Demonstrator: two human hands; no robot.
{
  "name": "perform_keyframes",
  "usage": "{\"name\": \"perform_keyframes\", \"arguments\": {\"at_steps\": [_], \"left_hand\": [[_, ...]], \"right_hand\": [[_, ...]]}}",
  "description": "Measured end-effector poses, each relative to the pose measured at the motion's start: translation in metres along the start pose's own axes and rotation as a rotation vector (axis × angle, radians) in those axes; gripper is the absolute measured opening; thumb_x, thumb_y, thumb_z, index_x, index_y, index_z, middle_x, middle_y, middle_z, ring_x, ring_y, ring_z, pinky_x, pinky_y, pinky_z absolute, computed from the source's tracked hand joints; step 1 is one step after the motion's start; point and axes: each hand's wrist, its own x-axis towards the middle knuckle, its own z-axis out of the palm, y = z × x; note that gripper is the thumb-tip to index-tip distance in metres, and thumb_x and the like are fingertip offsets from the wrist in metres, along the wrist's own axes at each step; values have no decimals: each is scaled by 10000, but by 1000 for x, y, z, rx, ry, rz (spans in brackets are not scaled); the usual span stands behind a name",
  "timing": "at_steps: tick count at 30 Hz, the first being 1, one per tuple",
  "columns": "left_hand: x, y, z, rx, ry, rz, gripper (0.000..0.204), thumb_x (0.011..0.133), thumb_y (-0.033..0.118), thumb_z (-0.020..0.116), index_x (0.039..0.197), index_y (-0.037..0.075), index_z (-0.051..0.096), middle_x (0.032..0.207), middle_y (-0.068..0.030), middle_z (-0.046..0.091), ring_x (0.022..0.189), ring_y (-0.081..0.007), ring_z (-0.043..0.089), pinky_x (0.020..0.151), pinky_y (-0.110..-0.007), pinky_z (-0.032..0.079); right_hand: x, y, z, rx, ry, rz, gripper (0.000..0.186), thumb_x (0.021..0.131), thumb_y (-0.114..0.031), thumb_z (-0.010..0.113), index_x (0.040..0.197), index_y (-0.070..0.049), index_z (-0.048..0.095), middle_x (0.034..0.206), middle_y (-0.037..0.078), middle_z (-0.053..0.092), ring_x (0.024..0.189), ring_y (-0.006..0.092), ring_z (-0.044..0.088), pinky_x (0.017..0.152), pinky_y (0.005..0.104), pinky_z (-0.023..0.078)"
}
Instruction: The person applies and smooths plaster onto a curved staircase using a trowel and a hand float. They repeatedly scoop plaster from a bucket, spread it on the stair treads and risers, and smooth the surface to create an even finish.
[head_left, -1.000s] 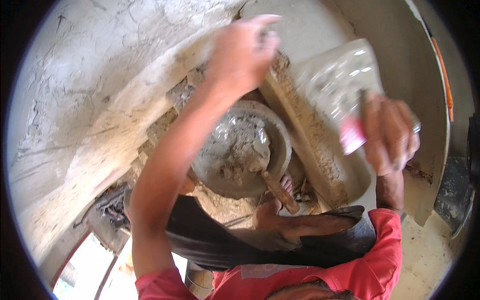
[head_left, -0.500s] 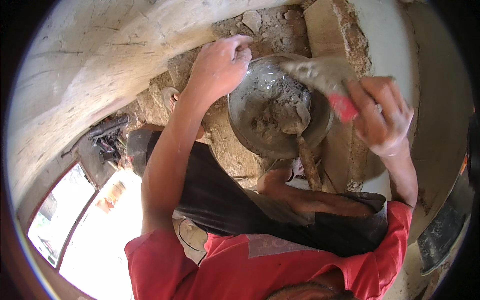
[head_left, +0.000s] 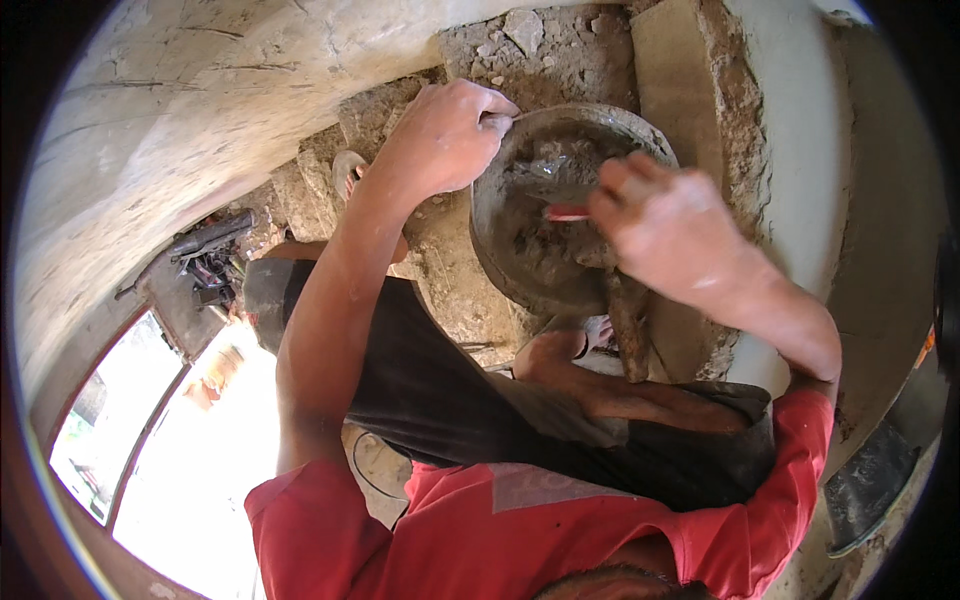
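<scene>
Right hand (head_left: 665,225) is closed on the red-handled tool (head_left: 567,212), held low over the open basin (head_left: 484,225); its working end is hidden or blurred, so I cannot tell how much mix it carries. Left hand (head_left: 455,135) is well apart from the right, fingers curled just beside the basin's far left rim (whether they grip the rim, I cannot tell from this angle). The grey mix (head_left: 535,255) lies inside the basin, wet and shiny toward the far side, lumpier nearer me. A second tool leans over the near rim on my right, its wooden handle (head_left: 628,330) sticking out toward my leg. Progress, as I judge it: mixing looks done enough for the stuff to be worked, and a fair amount remains to be used. The pale strip (head_left: 800,180) to my right appears smooth, hence probably finished or close to it; the broken edge (head_left: 740,120) along it is rough and brown, with no even coat visible. My estimate: partway through, with no exact fraction readable from here.
</scene>
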Motion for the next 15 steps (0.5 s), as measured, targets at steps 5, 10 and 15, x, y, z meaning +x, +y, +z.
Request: {"name": "perform_keyframes", "arguments": {"at_steps": [5, 10, 15], "left_hand": [[-3, -1, 0, -115, 10, -64, 286, 955, 83, 639, 1163, 89, 834, 1106, -214, 791, 1027, -393, 762, 981, -466, 574], [0, 1, 1, -76, 13, -82, 304, 911, 48, 663, 1136, 123, 853, 1041, -209, 797, 953, -384, 770, 935, -439, 589], [0, 1, 1, -44, 32, -57, 313, 895, 41, 670, 1127, 135, 858, 1002, -207, 797, 910, -380, 772, 915, -426, 597]], "right_hand": [[32, 81, -26, 278, -272, 254, 152, 915, -184, 760, 956, -42, 792, 911, 157, 722, 907, 365, 716, 810, 499, 557], [58, 118, 7, 332, -273, 366, 248, 915, -206, 786, 1046, 5, 797, 909, 215, 753, 904, 388, 722, 839, 494, 538], [53, 124, 9, 251, -242, 391, 269, 920, -221, 792, 1080, -4, 800, 959, 222, 764, 944, 385, 734, 875, 492, 544]]}}
